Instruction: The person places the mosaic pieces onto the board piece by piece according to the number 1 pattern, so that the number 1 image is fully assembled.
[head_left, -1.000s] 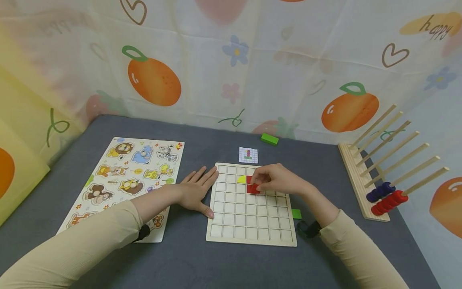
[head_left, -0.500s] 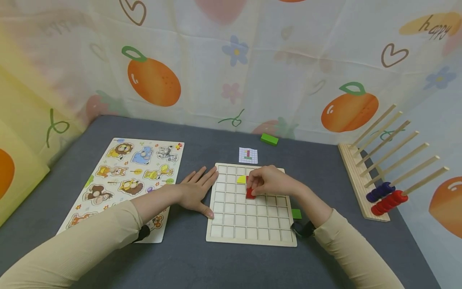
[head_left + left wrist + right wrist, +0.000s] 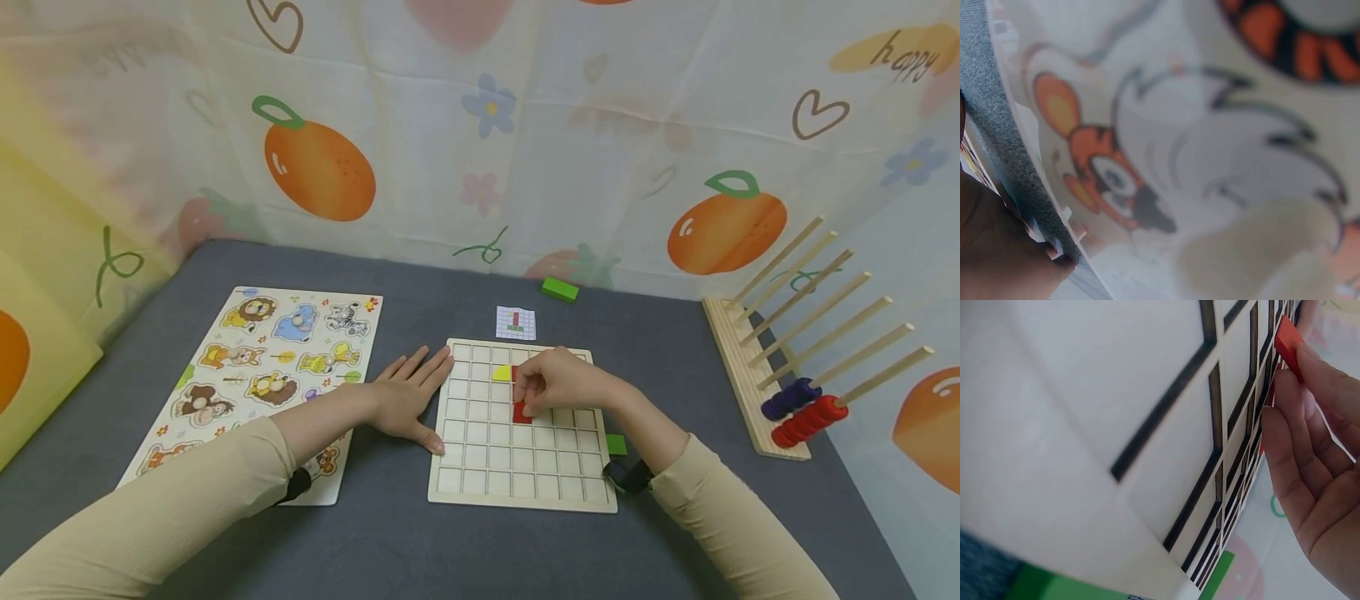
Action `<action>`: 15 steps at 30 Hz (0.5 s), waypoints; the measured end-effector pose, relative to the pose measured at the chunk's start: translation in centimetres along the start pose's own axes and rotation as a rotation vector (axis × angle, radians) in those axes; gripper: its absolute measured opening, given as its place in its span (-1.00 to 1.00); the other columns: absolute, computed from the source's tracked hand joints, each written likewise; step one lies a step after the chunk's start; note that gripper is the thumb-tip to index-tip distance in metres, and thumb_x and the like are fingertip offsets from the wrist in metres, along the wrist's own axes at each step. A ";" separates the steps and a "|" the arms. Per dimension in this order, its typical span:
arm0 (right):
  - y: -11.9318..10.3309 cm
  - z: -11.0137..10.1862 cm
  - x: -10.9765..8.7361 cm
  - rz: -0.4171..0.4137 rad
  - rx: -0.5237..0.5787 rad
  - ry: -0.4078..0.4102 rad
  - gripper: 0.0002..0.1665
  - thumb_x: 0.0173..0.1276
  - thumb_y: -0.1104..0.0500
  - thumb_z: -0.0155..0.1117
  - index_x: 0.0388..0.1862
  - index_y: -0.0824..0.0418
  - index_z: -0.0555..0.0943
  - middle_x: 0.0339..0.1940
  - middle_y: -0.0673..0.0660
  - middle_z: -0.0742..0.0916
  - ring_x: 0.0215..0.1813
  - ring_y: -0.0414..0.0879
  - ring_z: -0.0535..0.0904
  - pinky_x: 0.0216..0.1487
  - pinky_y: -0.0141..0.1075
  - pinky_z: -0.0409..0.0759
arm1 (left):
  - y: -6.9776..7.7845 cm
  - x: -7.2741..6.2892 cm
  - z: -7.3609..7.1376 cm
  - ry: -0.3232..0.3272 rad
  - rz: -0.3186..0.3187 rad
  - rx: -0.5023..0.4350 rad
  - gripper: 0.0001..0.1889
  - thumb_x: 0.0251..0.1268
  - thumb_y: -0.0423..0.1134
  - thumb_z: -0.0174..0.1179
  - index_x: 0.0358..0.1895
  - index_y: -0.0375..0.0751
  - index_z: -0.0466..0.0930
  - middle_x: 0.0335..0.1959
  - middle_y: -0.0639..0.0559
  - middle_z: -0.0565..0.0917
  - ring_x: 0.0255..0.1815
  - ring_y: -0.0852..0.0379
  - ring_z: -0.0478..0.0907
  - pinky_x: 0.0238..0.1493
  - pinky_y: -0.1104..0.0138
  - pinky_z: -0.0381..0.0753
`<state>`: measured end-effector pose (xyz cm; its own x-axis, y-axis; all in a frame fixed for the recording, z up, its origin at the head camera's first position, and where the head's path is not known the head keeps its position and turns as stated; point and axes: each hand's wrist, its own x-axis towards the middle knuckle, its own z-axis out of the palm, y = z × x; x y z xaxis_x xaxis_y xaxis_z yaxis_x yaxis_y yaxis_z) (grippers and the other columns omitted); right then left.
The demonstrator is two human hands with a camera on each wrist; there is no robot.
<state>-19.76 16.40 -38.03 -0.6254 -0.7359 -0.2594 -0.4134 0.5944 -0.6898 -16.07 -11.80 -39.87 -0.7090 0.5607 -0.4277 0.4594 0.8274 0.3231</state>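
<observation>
In the head view my left hand (image 3: pixel 408 400) rests with its fingers spread, fingertips and thumb at the left edge of a wooden grid board (image 3: pixel 487 493). Part of that hand (image 3: pixel 997 250) shows dark in the left wrist view. Over the board's upper middle, my right hand (image 3: pixel 558 383) pinches a red block (image 3: pixel 522 413) between thumb and fingers. That red block (image 3: pixel 1287 342) looks tilted at the grid in the right wrist view. A yellow piece with a rounded corner (image 3: pixel 502 373) lies in a cell left of the hand. More red (image 3: pixel 514 373) shows beside it, mostly hidden behind the fingers.
A pattern card (image 3: pixel 516 323) lies behind the board, with a green block (image 3: pixel 559 289) beyond it. Another green block (image 3: pixel 616 444) sits at the board's right edge. An animal peg puzzle (image 3: pixel 288 354) lies left; a wooden rack with rods and beads (image 3: pixel 757 375) stands right.
My right hand has shifted slightly left and toward me, and the red block in its fingers is now lower on the board. The left hand has stayed still.
</observation>
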 end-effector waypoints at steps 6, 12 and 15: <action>-0.1 0.1 0.1 0.014 -0.046 0.010 -0.87 0.14 0.26 0.52 -0.41 0.11 0.69 -0.44 -0.03 0.74 -0.43 -0.23 0.58 -0.32 -0.39 0.59 | 0.0 0.0 0.1 0.003 -0.001 0.003 0.32 0.02 0.44 0.27 0.62 -0.17 -0.35 0.67 -0.07 -0.39 0.67 -0.24 -0.44 0.62 -0.16 -0.27; 0.0 0.2 0.2 0.013 -0.081 0.020 -0.87 0.13 0.25 0.52 -0.41 0.10 0.70 -0.42 -0.04 0.74 -0.43 -0.26 0.57 -0.32 -0.41 0.58 | 0.0 -0.1 0.1 -0.002 -0.003 0.002 0.32 0.02 0.44 0.26 0.62 -0.16 -0.36 0.67 -0.07 -0.40 0.67 -0.23 -0.44 0.62 -0.16 -0.27; 0.0 0.2 0.1 0.008 -0.083 0.020 -0.89 0.14 0.27 0.50 -0.41 0.11 0.71 -0.43 -0.04 0.75 -0.44 -0.28 0.56 -0.33 -0.42 0.57 | 0.0 -0.1 0.1 -0.004 -0.002 0.001 0.32 0.02 0.44 0.26 0.62 -0.16 -0.36 0.67 -0.07 -0.40 0.67 -0.24 -0.45 0.62 -0.17 -0.27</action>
<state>-19.70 16.23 -38.20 -0.6415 -0.7250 -0.2506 -0.4616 0.6257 -0.6289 -15.96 -11.82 -39.89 -0.7075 0.5595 -0.4317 0.4588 0.8283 0.3217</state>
